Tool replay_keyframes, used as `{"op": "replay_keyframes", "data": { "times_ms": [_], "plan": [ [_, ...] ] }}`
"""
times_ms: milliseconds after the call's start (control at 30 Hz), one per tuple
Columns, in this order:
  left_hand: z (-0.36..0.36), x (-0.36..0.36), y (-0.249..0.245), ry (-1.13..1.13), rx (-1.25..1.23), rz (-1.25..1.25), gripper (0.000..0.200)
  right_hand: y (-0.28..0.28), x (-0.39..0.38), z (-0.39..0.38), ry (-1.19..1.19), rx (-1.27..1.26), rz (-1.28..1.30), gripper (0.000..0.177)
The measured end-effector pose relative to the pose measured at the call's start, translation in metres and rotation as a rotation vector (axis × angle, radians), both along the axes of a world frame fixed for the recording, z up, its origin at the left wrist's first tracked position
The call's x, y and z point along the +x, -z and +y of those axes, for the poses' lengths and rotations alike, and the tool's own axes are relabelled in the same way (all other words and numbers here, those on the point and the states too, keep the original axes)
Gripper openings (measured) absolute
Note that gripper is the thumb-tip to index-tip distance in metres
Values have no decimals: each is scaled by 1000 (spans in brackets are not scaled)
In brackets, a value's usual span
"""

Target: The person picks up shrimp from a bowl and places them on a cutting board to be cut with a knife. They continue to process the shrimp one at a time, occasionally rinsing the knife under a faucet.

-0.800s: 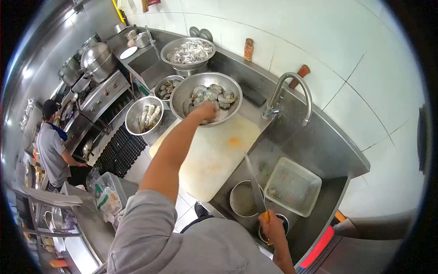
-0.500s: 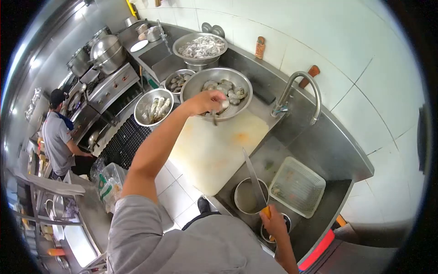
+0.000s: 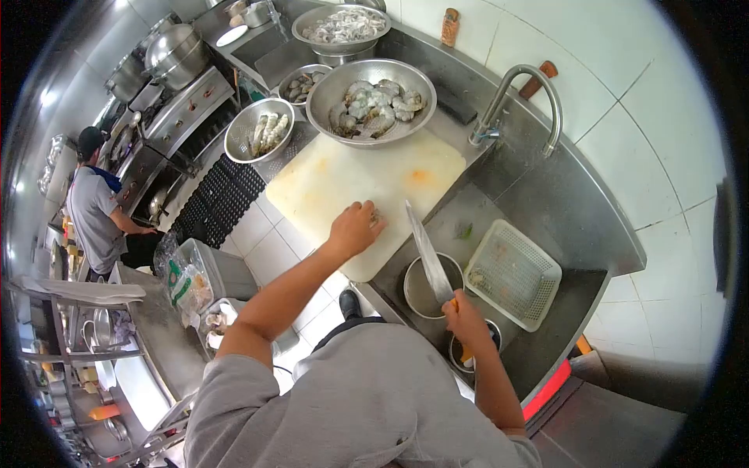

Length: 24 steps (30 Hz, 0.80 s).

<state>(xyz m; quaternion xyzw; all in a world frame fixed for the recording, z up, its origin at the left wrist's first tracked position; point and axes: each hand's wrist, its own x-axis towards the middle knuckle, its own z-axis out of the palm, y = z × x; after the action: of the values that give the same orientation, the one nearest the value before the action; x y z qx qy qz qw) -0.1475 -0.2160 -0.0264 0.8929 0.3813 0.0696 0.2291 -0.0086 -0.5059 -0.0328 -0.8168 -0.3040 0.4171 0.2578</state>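
Where the right hand (image 3: 469, 320) closes, a knife (image 3: 428, 255) juts forward.

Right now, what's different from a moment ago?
The left hand left the big bowl and came back toward the body, over the cutting board. It had lifted out what looks like a shrimp, now mostly hidden by the fingers. The right hand still holds the knife; the bowls stayed put.

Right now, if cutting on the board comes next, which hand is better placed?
Probably the right hand: its grip has the knife, tip towards the board. The left hand, over the board, holds something small, mostly hidden.
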Motion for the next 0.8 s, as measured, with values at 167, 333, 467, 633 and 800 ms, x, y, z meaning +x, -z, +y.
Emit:
{"op": "replay_keyframes", "data": {
  "times_ms": [167,333,467,633,800],
  "plan": [
    [5,13,28,47,242,-129,34,-28,14,20,5,12,117,28],
    [11,11,32,90,171,-242,34,-43,27,37,-67,49,278,60],
    [6,5,20,34,46,-260,34,-32,38,53,-89,98,390,58],
    [6,-12,6,-43,-12,-109,54,-8,57,72,-133,114,424,56],
    [2,-23,19,243,101,56,81,-10,69,87,-141,85,450,56]
  ]
}}
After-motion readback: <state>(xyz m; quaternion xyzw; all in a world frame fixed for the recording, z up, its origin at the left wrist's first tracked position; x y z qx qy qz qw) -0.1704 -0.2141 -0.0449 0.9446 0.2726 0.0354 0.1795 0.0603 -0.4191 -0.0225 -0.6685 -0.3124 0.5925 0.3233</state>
